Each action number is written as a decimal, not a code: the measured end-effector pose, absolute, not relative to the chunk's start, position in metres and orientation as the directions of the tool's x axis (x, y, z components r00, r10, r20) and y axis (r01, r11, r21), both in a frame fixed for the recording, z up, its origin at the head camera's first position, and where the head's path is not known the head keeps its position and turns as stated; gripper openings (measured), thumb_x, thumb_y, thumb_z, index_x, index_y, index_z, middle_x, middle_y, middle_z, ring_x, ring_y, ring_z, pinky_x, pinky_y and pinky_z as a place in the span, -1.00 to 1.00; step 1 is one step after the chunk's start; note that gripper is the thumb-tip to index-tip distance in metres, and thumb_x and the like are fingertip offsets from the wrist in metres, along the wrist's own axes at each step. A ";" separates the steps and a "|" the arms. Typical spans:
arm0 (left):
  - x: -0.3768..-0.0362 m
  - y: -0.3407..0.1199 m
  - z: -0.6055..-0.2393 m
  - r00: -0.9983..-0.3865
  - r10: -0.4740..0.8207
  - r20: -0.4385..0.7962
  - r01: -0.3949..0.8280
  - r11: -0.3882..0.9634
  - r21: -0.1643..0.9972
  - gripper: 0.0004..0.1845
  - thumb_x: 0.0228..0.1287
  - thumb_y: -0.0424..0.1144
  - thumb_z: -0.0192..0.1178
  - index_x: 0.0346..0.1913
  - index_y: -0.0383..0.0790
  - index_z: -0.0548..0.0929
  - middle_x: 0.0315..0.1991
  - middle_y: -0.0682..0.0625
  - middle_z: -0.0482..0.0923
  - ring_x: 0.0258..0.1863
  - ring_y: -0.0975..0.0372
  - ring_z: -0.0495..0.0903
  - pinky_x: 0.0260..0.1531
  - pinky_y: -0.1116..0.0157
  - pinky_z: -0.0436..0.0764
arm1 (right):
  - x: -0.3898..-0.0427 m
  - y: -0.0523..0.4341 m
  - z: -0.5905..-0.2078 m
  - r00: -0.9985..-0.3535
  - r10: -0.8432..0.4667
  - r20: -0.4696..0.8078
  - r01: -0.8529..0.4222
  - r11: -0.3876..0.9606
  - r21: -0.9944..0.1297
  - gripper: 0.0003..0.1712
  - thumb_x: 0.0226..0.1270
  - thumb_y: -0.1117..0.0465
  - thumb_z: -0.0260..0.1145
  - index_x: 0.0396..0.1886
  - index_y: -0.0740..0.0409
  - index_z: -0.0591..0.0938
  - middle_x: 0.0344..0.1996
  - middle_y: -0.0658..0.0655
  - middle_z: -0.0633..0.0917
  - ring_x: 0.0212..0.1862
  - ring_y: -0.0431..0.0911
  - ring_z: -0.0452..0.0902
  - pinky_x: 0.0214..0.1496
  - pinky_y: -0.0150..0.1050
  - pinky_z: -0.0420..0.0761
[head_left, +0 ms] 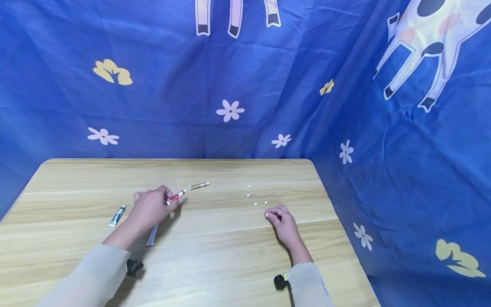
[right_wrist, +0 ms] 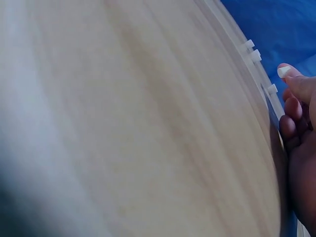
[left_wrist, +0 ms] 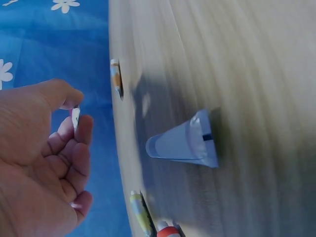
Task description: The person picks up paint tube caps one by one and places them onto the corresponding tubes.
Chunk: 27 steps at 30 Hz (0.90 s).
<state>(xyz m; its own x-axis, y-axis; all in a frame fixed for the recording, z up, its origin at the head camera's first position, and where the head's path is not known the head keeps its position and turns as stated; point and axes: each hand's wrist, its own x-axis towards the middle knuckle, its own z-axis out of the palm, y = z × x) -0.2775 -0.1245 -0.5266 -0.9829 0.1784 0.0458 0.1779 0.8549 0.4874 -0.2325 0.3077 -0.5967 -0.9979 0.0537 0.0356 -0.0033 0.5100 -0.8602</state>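
Note:
My left hand (head_left: pixel 151 207) pinches one end of a small red tube (head_left: pixel 177 196), held just above the wooden table (head_left: pixel 215 251). In the left wrist view a silvery bit (left_wrist: pixel 75 117) shows between thumb and fingers (left_wrist: pixel 81 131). My right hand (head_left: pixel 281 221) rests on the table and pinches a tiny white cap (head_left: pixel 266 215), seen at a fingertip (right_wrist: pixel 284 71). Several more white caps (head_left: pixel 255 204) (right_wrist: pixel 256 55) lie loose just beyond that hand.
An orange tube (head_left: pixel 199 185) lies past the left hand, a blue tube (head_left: pixel 116 215) to its left, and a pale tube (head_left: pixel 152 234) beside the left wrist. Blue flowered cloth (head_left: pixel 245 85) walls in the table's back and right sides.

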 end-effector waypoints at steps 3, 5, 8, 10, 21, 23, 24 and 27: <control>-0.271 -0.127 -0.526 -0.985 0.166 0.051 0.170 0.856 0.488 -0.77 0.44 -0.05 0.39 -0.15 -0.13 0.66 -0.60 0.23 0.65 -0.47 0.22 0.54 -0.11 -0.01 0.25 | -0.233 0.307 -0.597 -0.998 0.059 0.026 0.007 0.498 -0.867 -0.87 0.56 0.21 0.38 -0.06 0.04 0.83 -0.11 0.03 0.67 -0.07 -0.21 0.54 0.04 -0.41 0.54; -0.267 -0.128 -0.528 -0.987 0.155 0.049 0.159 0.856 0.492 -0.76 0.44 -0.05 0.40 -0.15 -0.14 0.66 -0.59 0.20 0.64 -0.48 0.21 0.53 -0.12 0.00 0.25 | -0.233 0.307 -0.597 -0.998 0.058 0.020 0.011 0.487 -0.873 -0.86 0.58 0.20 0.37 -0.05 0.03 0.83 -0.07 0.02 0.69 -0.02 -0.21 0.56 0.10 -0.40 0.55; -0.261 -0.128 -0.530 -0.989 0.142 0.045 0.145 0.850 0.507 -0.75 0.42 -0.04 0.40 -0.15 -0.16 0.66 -0.56 0.17 0.66 -0.49 0.22 0.52 -0.14 0.02 0.24 | -0.233 0.308 -0.596 -0.997 0.080 -0.003 0.039 0.453 -0.890 -0.86 0.58 0.20 0.36 -0.04 0.03 0.83 -0.03 0.04 0.71 0.03 -0.20 0.58 0.16 -0.41 0.56; -0.257 -0.127 -0.532 -0.990 0.137 0.044 0.139 0.842 0.521 -0.74 0.41 -0.04 0.41 -0.15 -0.16 0.66 -0.55 0.17 0.66 -0.48 0.23 0.53 -0.15 0.02 0.24 | -0.233 0.310 -0.597 -0.995 0.101 -0.013 0.055 0.428 -0.902 -0.85 0.59 0.21 0.35 -0.03 0.07 0.82 -0.01 0.06 0.72 0.04 -0.21 0.59 0.17 -0.43 0.56; -0.231 -0.119 -0.538 -0.993 0.081 0.083 0.115 0.787 0.606 -0.80 0.38 -0.13 0.46 -0.19 -0.12 0.64 -0.45 0.10 0.74 -0.45 0.26 0.58 0.00 -0.11 0.30 | -0.237 0.313 -0.597 -0.986 0.135 -0.099 0.117 0.129 -0.985 -0.77 0.69 0.35 0.17 0.12 0.42 0.65 -0.01 0.20 0.74 -0.07 -0.26 0.67 0.10 -0.46 0.70; -0.224 -0.117 -0.539 -0.994 0.071 0.081 0.106 0.771 0.627 -0.81 0.37 -0.16 0.46 -0.17 -0.12 0.65 -0.44 0.10 0.73 -0.44 0.26 0.59 -0.06 -0.05 0.30 | -0.236 0.315 -0.598 -0.985 0.136 -0.103 0.108 0.031 -0.994 -0.76 0.71 0.37 0.13 0.13 0.47 0.59 -0.01 0.20 0.77 -0.08 -0.23 0.69 0.10 -0.42 0.73; -0.220 -0.116 -0.539 -0.995 0.068 0.077 0.102 0.764 0.637 -0.81 0.38 -0.16 0.46 -0.15 -0.12 0.65 -0.44 0.10 0.72 -0.43 0.26 0.59 -0.06 -0.04 0.31 | -0.236 0.316 -0.598 -0.986 0.135 -0.098 0.098 -0.011 -0.995 -0.76 0.71 0.37 0.11 0.13 0.48 0.57 -0.02 0.18 0.77 -0.09 -0.22 0.69 0.09 -0.40 0.74; -0.210 -0.113 -0.540 -0.996 0.055 0.074 0.091 0.747 0.659 -0.79 0.40 -0.15 0.45 -0.09 -0.14 0.67 -0.43 0.10 0.69 -0.42 0.27 0.56 -0.06 -0.04 0.36 | -0.233 0.322 -0.600 -0.988 0.133 -0.083 0.067 -0.124 -0.990 -0.80 0.73 0.36 0.09 0.10 0.44 0.54 -0.08 0.10 0.77 -0.14 -0.20 0.67 0.04 -0.36 0.73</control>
